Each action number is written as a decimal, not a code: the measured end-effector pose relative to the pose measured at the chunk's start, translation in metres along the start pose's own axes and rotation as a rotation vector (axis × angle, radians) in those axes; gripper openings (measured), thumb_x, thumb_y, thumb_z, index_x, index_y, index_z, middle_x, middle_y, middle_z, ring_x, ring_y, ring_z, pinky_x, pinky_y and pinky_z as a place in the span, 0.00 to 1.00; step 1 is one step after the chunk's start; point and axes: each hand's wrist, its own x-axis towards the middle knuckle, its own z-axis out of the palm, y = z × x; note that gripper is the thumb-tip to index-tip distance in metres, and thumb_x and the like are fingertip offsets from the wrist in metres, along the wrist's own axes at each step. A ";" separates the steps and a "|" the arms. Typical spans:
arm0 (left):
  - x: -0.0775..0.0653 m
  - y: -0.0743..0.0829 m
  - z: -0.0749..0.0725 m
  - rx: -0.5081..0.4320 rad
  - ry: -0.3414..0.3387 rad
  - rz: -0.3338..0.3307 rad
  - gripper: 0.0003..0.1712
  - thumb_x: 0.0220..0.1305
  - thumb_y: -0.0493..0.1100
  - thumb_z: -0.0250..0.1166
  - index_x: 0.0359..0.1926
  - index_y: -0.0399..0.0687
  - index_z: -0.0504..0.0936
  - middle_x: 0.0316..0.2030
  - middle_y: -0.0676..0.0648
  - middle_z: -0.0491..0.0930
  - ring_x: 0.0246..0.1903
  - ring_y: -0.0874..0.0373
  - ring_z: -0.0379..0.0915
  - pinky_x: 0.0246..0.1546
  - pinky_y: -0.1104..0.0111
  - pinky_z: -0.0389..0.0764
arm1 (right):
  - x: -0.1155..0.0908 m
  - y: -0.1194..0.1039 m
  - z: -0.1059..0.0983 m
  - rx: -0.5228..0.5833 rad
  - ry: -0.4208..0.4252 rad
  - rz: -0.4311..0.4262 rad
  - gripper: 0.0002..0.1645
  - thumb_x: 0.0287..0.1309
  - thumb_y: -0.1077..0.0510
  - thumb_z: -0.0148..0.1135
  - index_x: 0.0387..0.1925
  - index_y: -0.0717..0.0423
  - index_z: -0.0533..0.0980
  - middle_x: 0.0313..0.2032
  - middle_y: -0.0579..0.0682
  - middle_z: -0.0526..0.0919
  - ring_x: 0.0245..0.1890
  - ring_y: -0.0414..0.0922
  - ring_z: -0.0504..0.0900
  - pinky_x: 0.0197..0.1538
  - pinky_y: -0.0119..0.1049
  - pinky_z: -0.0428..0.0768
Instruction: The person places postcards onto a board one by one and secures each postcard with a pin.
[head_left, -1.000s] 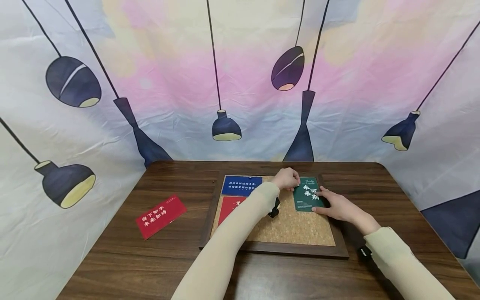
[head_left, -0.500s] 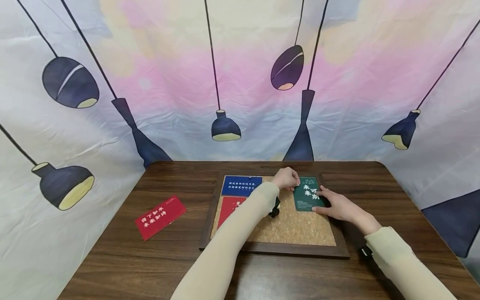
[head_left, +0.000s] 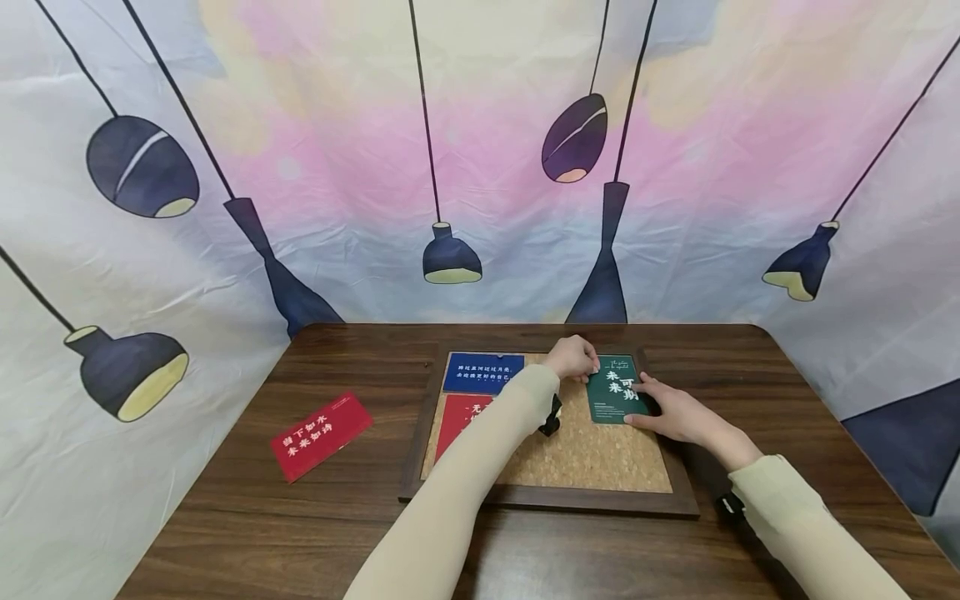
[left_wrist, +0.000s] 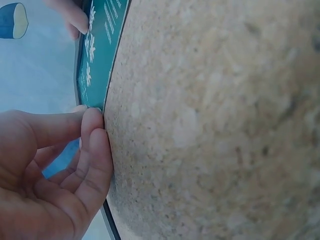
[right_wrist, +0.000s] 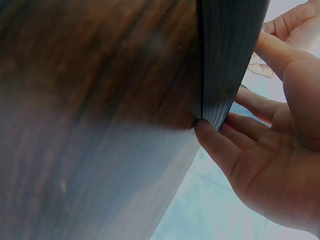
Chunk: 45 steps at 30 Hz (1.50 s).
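A green card with white writing (head_left: 609, 400) lies at the upper right of a framed cork board (head_left: 585, 458). My left hand (head_left: 573, 358) pinches at the card's upper left corner; in the left wrist view its thumb and forefinger (left_wrist: 92, 120) meet right at that corner, hiding what lies between them. My right hand (head_left: 678, 412) spreads over the board's right side, its thumb and fingers fairly straight, tips on the green card. In the right wrist view, a finger of the right hand (right_wrist: 285, 170) touches the outer side of the dark frame (right_wrist: 230, 55).
A blue card (head_left: 480, 371) lies at the board's upper left, above a red card (head_left: 459, 421) partly covered by my left sleeve. Another red card (head_left: 322, 435) lies slanted on the wooden table (head_left: 300, 533), left of the board. A printed curtain (head_left: 510, 150) hangs behind the table.
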 end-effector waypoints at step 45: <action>-0.017 -0.011 -0.016 0.024 -0.057 0.086 0.15 0.77 0.42 0.56 0.55 0.40 0.83 0.35 0.45 0.84 0.31 0.55 0.81 0.35 0.66 0.81 | -0.004 0.000 0.000 0.003 0.010 -0.005 0.48 0.66 0.37 0.63 0.71 0.69 0.64 0.74 0.74 0.50 0.70 0.73 0.56 0.63 0.69 0.65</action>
